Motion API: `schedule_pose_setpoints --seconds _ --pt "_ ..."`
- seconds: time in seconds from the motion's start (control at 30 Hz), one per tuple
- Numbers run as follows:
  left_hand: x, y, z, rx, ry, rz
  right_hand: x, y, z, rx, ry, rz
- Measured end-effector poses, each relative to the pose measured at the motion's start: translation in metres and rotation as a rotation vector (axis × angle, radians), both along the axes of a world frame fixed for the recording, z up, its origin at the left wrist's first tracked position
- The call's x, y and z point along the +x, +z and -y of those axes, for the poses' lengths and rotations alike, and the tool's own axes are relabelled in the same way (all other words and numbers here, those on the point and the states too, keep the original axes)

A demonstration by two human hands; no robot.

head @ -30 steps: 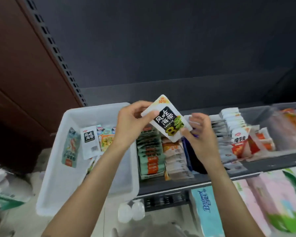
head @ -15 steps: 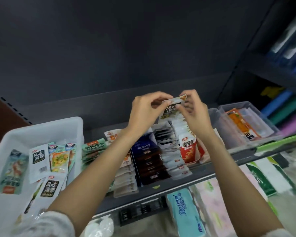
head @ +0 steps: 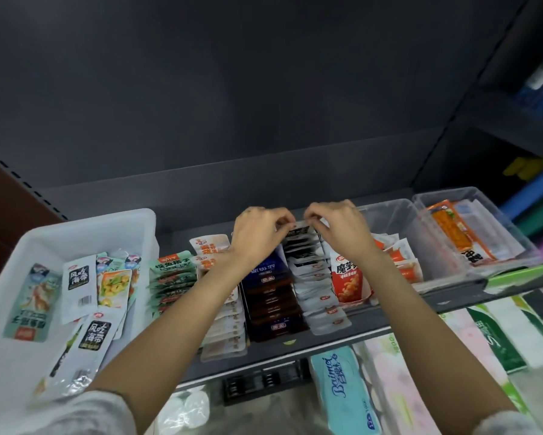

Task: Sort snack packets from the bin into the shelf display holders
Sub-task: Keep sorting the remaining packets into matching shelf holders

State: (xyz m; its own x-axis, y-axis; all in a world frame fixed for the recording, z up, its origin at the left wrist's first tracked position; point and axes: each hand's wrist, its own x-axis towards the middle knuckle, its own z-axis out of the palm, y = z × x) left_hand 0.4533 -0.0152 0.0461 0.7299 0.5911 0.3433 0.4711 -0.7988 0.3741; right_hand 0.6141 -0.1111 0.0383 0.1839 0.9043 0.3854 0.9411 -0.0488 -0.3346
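Note:
A white seaweed packet (head: 300,230) with a black label stands at the back of a row of like white packets (head: 318,290) on the shelf. My left hand (head: 257,235) and my right hand (head: 339,230) pinch its top edge from either side. The white bin (head: 75,224) at the left holds several loose packets, among them two white seaweed packets (head: 78,282) and a teal packet (head: 33,301). More rows fill the shelf: green packets (head: 169,277), dark blue packets (head: 271,304) and a red packet (head: 350,276).
Clear holders (head: 395,215) at the right hold orange packets (head: 455,232). The dark shelf's front edge (head: 295,351) runs below the rows. Tissue packs (head: 345,394) lie on the level beneath. A dark back panel rises behind the shelf.
Both hands carried the seaweed packet from above the bin rightward and down into the back of the white row. The view swung right with them.

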Motion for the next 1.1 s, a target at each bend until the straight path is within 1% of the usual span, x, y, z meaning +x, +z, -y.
schedule_pose_setpoints --seconds 0.07,0.13,0.2,0.27,0.3,0.37,0.43,0.5,0.6,0.67,0.73,0.8,0.87,0.93,0.97,1.1 --pt "0.003 -0.006 0.001 0.088 -0.010 -0.101 0.000 -0.008 -0.003 -0.037 -0.019 0.165" --pt "0.006 -0.010 0.001 0.092 -0.033 -0.192 -0.002 -0.014 -0.004 -0.078 -0.039 0.209" --pt "0.004 -0.012 0.000 0.076 -0.063 -0.193 -0.003 -0.013 -0.002 -0.084 -0.057 0.205" --pt "-0.005 -0.008 0.000 0.059 -0.083 -0.076 -0.008 -0.008 0.004 -0.032 -0.092 0.163" --pt "-0.013 -0.004 0.002 0.047 -0.074 0.007 -0.014 -0.003 0.009 0.021 -0.113 0.094" --pt "-0.038 0.005 0.006 0.048 -0.021 0.210 -0.032 0.012 0.018 0.160 -0.129 -0.104" --pt "-0.074 0.011 0.008 0.106 0.035 0.384 -0.062 0.027 0.024 0.268 -0.089 -0.269" --pt "-0.116 0.011 0.009 0.140 0.088 0.469 -0.097 0.037 0.022 0.324 -0.011 -0.367" --pt "-0.188 0.000 0.002 0.115 0.235 0.487 -0.157 0.040 0.004 0.287 0.175 -0.376" --pt "-0.239 -0.018 -0.009 0.019 0.398 0.406 -0.200 0.033 -0.015 0.173 0.312 -0.359" --pt "-0.289 -0.041 -0.024 -0.131 0.562 0.215 -0.244 0.023 -0.036 0.013 0.416 -0.313" --pt "-0.331 -0.063 -0.040 -0.307 0.649 0.008 -0.285 0.009 -0.060 -0.174 0.468 -0.266" --pt "-0.359 -0.077 -0.052 -0.476 0.704 -0.147 -0.319 -0.007 -0.082 -0.372 0.499 -0.190" --pt "-0.372 -0.087 -0.060 -0.568 0.681 -0.285 -0.347 -0.028 -0.104 -0.545 0.502 -0.080" --pt "-0.375 -0.092 -0.063 -0.583 0.654 -0.342 -0.359 -0.040 -0.115 -0.607 0.501 -0.018" --pt "-0.368 -0.107 -0.070 -0.550 0.555 -0.554 -0.390 -0.079 -0.145 -0.766 0.459 0.188"
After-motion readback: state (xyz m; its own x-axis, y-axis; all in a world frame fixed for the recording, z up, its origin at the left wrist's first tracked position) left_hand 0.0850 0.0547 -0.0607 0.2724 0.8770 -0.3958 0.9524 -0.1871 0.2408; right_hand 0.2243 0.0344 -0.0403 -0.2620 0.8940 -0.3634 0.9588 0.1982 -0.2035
